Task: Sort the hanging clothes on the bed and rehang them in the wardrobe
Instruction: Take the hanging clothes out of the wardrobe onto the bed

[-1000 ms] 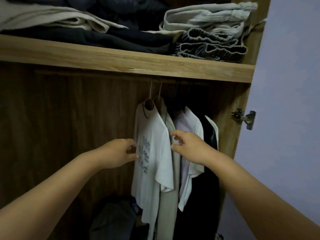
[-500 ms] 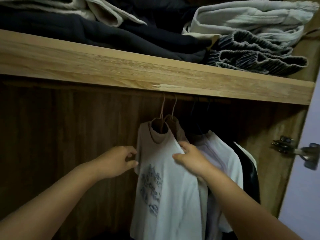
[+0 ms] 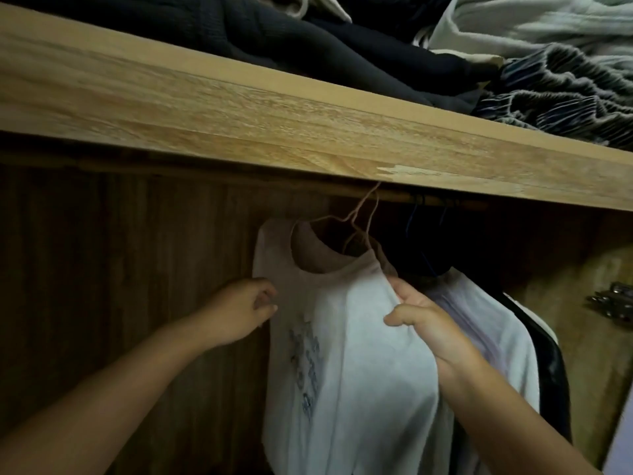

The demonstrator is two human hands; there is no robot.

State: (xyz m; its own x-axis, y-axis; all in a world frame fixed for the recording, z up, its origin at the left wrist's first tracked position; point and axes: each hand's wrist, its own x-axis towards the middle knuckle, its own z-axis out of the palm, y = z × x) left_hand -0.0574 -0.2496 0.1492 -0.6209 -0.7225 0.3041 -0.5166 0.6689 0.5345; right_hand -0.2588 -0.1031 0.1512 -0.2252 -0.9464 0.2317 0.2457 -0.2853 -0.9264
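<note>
The white T-shirt (image 3: 356, 354) hangs on a thin wire hanger (image 3: 356, 221) from the wardrobe rail, leftmost of the row. The right hand (image 3: 424, 323) pinches its shoulder seam; the left hand (image 3: 239, 310), fingers curled, grips the sleeve edge. Soft, light cloth, likely to slip off — better held by the hanger.

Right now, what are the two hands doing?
Left hand: pinches the sleeve edge of the white printed cotton T-shirt.
Right hand: grips that T-shirt's shoulder.
</note>
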